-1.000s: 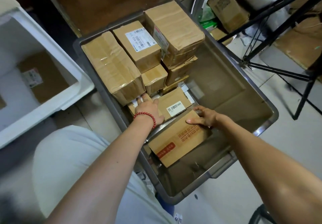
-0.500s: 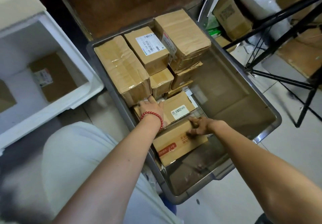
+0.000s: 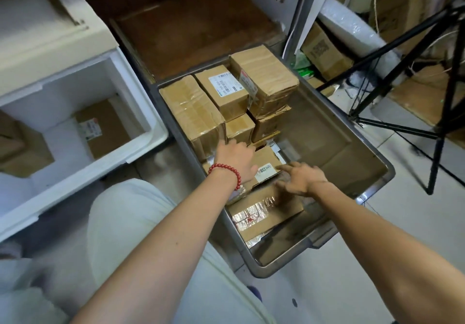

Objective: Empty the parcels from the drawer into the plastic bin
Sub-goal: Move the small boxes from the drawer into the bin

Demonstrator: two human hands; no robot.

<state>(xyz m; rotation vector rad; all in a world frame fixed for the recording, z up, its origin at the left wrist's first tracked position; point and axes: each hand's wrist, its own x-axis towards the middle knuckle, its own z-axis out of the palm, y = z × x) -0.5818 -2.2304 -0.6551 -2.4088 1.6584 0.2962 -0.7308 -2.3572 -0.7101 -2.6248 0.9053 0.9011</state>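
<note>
Visibly | left hand [image 3: 236,158] lay flat, fingers straight, on labelled parcel [image 3: 267,160] in grey plastic bin [image 3: 327,132] | right hand [image 3: 302,179] spread wide at that parcel's edge | label print blurred, unreadable

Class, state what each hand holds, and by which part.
Nothing is gripped: the left hand rests flat on top of the labelled parcel; the right hand is spread open beside it.
</note>
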